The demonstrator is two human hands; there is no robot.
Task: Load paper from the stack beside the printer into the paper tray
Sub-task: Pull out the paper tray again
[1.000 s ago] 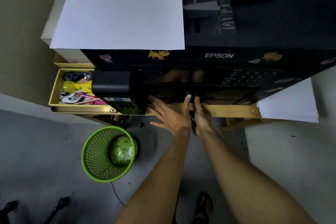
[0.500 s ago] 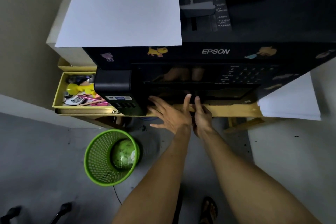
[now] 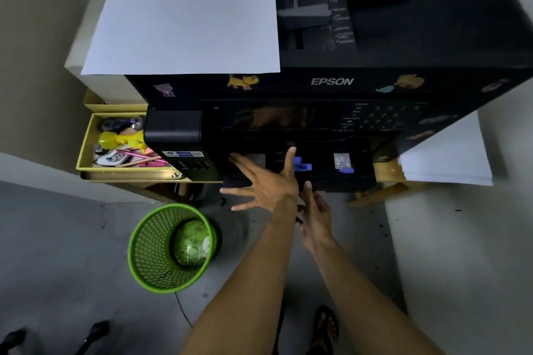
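A black Epson printer [image 3: 403, 46] stands on a wooden stand. Its paper tray [image 3: 357, 174] is slid out at the front, showing blue guides [image 3: 302, 166] inside. My left hand [image 3: 265, 181] is spread with straight fingers over the tray's left part. Just below the tray's front edge is my right hand [image 3: 315, 210], one straight finger reaching up to the edge; its other fingers are partly hidden by my left wrist. The white paper stack [image 3: 444, 158] lies to the right of the printer. A single white sheet [image 3: 184, 14] lies on the printer's top left.
A yellow tray [image 3: 85, 150] of small clutter sits left of the printer. On the floor below it stands a green mesh bin [image 3: 150, 253]. My sandalled foot [image 3: 326, 328] is on the grey floor. A pale wall rises on the left.
The paper tray has slid out of the printer front, exposing the blue guides. Both hands have drawn back toward me, and my left hand has spread wider.
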